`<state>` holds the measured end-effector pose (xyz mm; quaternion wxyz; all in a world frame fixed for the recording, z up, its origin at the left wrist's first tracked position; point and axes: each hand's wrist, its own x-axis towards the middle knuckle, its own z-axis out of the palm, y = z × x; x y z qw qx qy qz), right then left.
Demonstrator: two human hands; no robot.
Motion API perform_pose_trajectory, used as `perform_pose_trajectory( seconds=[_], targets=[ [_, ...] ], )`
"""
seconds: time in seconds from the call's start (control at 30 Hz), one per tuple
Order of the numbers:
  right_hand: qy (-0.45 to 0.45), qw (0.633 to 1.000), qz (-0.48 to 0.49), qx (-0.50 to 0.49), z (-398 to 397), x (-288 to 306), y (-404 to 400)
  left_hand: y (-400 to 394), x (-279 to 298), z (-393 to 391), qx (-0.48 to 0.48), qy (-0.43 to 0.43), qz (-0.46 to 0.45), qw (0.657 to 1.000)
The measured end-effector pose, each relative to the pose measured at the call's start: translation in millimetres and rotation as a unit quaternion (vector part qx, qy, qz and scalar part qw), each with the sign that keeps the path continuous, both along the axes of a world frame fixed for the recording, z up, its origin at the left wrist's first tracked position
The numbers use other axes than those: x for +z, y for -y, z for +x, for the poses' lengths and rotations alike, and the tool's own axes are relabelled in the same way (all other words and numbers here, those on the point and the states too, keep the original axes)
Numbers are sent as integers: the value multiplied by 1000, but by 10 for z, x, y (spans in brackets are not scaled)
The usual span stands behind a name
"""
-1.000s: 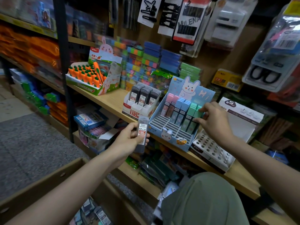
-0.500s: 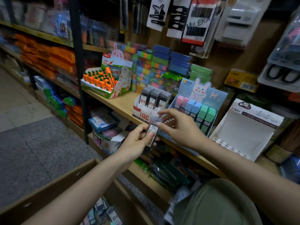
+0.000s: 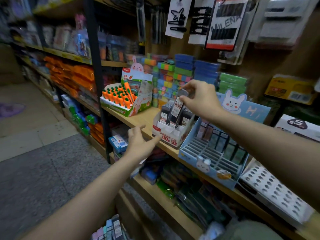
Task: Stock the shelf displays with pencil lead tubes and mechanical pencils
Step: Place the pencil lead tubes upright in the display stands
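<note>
Lead tube (image 3: pixel 178 108) now passed into pinching right hand (image 3: pixel 199 99) above white display box (image 3: pixel 171 134); left hand (image 3: pixel 138 142) empty, fingers loose.

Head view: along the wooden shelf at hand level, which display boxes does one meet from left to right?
Carrot pen box → white lead tube box → blue bunny display → white perforated tray.

Wooden shelf (image 3: pixel 143 119), as I see it: carrot-pen box (image 3: pixel 126 103), white lead-tube display (image 3: pixel 170 134), blue bunny display (image 3: pixel 213 158) (mostly empty slots), white perforated tray (image 3: pixel 275 191).
</note>
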<state>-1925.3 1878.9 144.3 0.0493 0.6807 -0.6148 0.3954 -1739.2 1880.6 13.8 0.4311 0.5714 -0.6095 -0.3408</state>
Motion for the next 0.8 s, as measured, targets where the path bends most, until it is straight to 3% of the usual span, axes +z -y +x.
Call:
perform_pose_trajectory(
  seconds=[0.23,0.5,0.8],
  targets=[
    [-55,998,32,6,94,-207,261,285,-15,-292,-32,-34,33,998],
    [-56,998,31,10,64,-210,309,289,-203,-387,-47,-44,4,998],
    [-154,987,36,-5,44,-508,312,257,-284,-579,19,35,-58,998]
  ],
)
